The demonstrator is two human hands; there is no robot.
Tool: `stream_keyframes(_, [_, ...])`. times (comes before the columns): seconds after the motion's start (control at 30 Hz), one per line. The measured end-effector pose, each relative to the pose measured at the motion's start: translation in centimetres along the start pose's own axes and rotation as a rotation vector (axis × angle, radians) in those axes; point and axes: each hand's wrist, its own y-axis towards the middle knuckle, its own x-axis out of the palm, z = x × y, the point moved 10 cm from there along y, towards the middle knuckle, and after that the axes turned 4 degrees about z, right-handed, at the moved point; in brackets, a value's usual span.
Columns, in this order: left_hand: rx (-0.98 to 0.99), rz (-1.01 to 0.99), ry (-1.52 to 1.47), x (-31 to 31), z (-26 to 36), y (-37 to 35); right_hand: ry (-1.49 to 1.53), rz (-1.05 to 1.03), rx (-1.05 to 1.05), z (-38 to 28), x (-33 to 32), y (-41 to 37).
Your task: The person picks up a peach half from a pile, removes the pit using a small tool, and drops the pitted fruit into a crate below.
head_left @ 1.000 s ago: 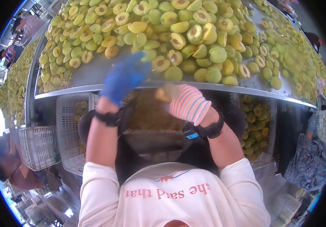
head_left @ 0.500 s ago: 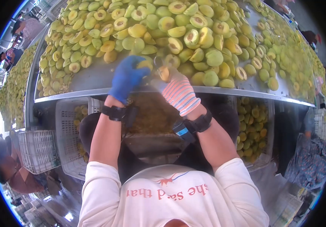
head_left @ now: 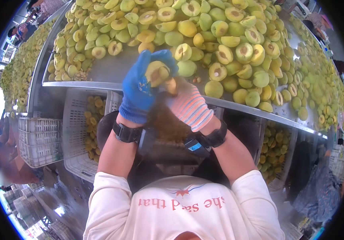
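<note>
My left hand, in a blue glove, curls its fingers around a yellow-green stone-fruit half, its cut face toward me. Close beside it, my right hand wears a striped pink-and-white glove, its fingertips blurred. It is closed on a small tool with a tan end, which points at the fruit; its working tip cannot be made out. Both hands are just over the near edge of the metal table. Beyond them lies a heap of cut stone fruit, several halves showing brown hollows or pits.
A white crate with fruit stands below the table at left, and another crate of fruit at right. A stacked white crate is farther left. The table's raised metal rim runs in front of me. Other people are at both sides.
My left hand has turned to bring the fruit's cut face into view, and both hands are closer together, nearer to me. The view has shifted and tilted.
</note>
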Motion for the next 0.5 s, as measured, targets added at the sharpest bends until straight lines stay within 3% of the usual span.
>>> stream_keyframes(0.13, [-0.22, 0.126, -0.349, -0.9, -2.8, -0.7, 0.176, -0.045, 0.227, 1.4, 1.7, 0.2])
stream_keyframes(0.2, [-0.313, 0.117, -0.415, -1.2, -3.8, -1.1, 0.111, -0.065, 0.077, 0.9, 3.0, 0.5])
stream_keyframes(0.27, [0.003, 0.132, -0.159, -2.1, -3.8, -1.4, -0.082, -0.155, -0.082, -0.2, 4.3, 0.6])
stream_keyframes(0.33, [0.171, 0.108, -0.006, -2.2, -3.3, -1.8, -0.4, -0.317, -0.249, -1.5, 5.9, 0.2])
stream_keyframes(0.43, [0.177, 0.04, 0.053, -2.0, -2.6, -1.7, -0.514, -0.323, -0.424, -3.5, 6.0, -0.4])
stream_keyframes(0.5, [0.056, 0.032, 0.017, -2.1, -1.9, -1.3, -0.288, -0.321, -0.339, -4.2, 4.8, -0.4])
